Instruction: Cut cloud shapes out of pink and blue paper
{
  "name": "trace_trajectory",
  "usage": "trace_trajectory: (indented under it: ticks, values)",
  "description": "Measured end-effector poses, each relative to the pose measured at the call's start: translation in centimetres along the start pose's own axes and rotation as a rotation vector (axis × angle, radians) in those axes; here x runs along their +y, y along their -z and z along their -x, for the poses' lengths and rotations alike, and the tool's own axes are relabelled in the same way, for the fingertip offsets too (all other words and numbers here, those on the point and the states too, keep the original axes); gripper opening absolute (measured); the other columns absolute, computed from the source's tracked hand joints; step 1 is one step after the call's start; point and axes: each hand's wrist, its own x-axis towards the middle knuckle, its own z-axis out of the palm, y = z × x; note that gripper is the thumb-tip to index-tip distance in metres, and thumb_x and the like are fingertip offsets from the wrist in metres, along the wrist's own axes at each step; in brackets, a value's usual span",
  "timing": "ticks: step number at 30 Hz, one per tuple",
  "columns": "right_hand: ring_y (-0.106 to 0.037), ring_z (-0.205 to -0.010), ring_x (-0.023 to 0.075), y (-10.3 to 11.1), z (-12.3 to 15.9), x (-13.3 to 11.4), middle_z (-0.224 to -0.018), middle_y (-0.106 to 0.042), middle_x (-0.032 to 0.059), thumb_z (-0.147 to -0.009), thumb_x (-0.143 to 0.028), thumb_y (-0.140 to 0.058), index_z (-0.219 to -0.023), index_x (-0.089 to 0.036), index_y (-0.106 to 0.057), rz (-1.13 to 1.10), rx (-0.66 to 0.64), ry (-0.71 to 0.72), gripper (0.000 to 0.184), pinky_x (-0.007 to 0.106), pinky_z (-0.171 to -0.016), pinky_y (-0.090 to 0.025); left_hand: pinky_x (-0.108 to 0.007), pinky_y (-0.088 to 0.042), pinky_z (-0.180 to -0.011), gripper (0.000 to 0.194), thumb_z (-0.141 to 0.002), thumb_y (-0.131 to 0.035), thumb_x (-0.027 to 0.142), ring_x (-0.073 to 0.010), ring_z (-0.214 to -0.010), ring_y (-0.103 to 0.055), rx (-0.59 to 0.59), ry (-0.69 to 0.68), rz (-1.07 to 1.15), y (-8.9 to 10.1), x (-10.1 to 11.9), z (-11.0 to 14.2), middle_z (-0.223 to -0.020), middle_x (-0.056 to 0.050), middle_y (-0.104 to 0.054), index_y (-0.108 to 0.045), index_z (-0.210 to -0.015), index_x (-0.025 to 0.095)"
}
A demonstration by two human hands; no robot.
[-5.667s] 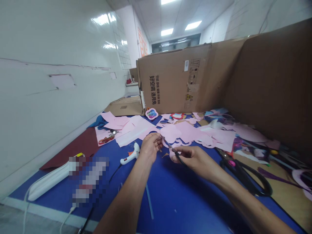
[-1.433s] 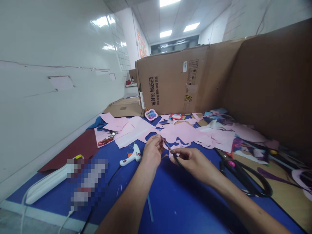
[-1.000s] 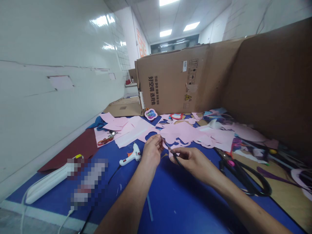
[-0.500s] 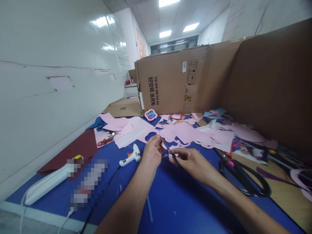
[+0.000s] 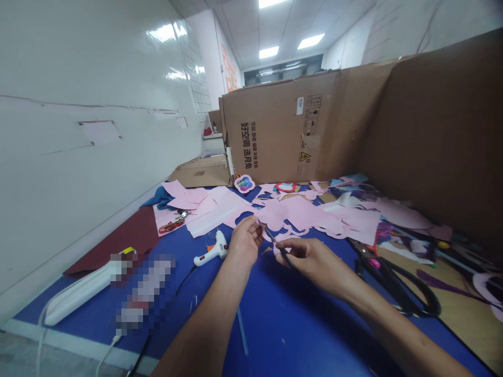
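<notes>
My right hand (image 5: pixel 304 259) is closed around a pair of small scissors (image 5: pixel 290 262) with dark handles. Their narrow metal blades point up and left, at the fingertips of my left hand (image 5: pixel 246 241). That hand has its fingers curled and pinched on the edge of a pink sheet piece (image 5: pixel 258 220); its outline is partly hidden by the fingers. Just beyond both hands lie pink sheets (image 5: pixel 301 212) with curved cut-outs. A white glue gun (image 5: pixel 212 252) rests on its side to the left of my left hand.
Large black-handled shears (image 5: pixel 396 283) lie at right, beside mixed scraps. Orange-handled scissors (image 5: pixel 171 226) lie at left near a dark red sheet (image 5: pixel 118 246). A flower-shaped piece (image 5: pixel 244 183) leans near a tall cardboard box (image 5: pixel 275 136) behind the blue tabletop (image 5: pixel 298 335).
The view has shifted slightly. Both hands keep nearly the same place and grip, with the scissors' blades still by my left fingertips.
</notes>
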Motion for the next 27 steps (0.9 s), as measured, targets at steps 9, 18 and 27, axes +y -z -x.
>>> trace_trajectory:
  ticks: [9, 18, 27]
  values:
    - [-0.041, -0.060, 0.0134, 0.1, 0.2, -0.4, -0.064, -0.058, -0.0036, -0.090, -0.048, -0.073, -0.091, -0.023, -0.080, 0.019, 0.024, -0.041, 0.027, 0.026, -0.056, -0.027, -0.024, -0.049, -0.061, 0.012, -0.083, -0.077, 0.018, -0.0131, -0.061, -0.067, -0.016, -0.041, 0.006, 0.0, -0.3, 0.1, -0.072, 0.000, -0.071, -0.065, -0.085, 0.020]
    - [-0.036, -0.060, 0.0130, -0.1, 0.0, -0.4, -0.064, -0.051, -0.0051, -0.091, -0.051, -0.071, -0.090, -0.022, -0.076, 0.019, -0.006, -0.050, 0.029, 0.028, -0.056, -0.023, -0.023, -0.046, -0.059, 0.011, -0.083, -0.076, 0.017, -0.0134, -0.062, -0.068, -0.020, -0.053, 0.025, -0.2, -0.7, 0.3, -0.070, 0.000, -0.069, -0.066, -0.086, 0.019]
    - [-0.043, -0.059, 0.0141, -0.3, 0.0, -0.7, -0.063, -0.059, -0.0022, -0.090, -0.055, -0.073, -0.090, -0.021, -0.079, -0.042, 0.007, -0.002, 0.035, 0.027, -0.055, -0.029, -0.023, -0.043, -0.058, 0.017, -0.082, -0.079, 0.019, -0.0148, -0.068, -0.071, -0.021, -0.052, 0.056, 0.0, -1.2, 0.0, -0.077, -0.001, -0.072, -0.065, -0.091, 0.020]
